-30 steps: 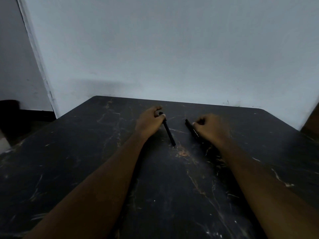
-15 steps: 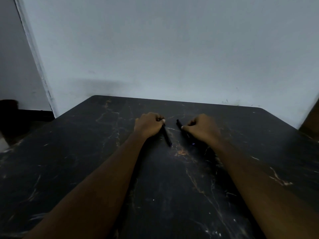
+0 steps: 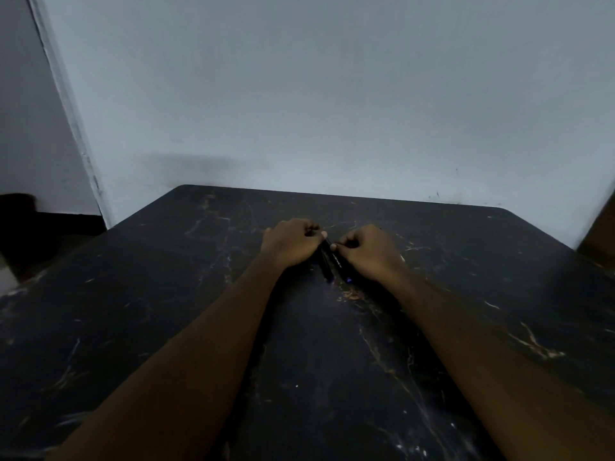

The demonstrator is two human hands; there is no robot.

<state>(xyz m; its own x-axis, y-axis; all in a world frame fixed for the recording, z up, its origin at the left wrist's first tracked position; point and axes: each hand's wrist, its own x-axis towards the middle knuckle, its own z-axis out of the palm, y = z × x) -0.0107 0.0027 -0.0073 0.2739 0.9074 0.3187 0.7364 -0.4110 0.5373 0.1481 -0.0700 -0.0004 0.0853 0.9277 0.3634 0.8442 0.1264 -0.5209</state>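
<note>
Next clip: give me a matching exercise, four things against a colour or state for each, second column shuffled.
Things:
1 left hand
2 right hand
3 table
4 wall

States:
A pale grey, behind the far edge
B fingers curled round the right pen, which bears white print
C dark, with light veins and scratches
D fingers curled round the left pen

Pairs: 1-D; 2-B; 3-C; 4-A.

Left pen [image 3: 326,267]: black, blue near end, is lying slanted against the inner edge of the left hand [image 3: 290,242], which is gripping its far part.
Right pen [image 3: 338,261]: black, white print, blue near end, is being pinched by the right hand [image 3: 366,252].
Spacing: both are sitting just beside each other between the hands.
</note>
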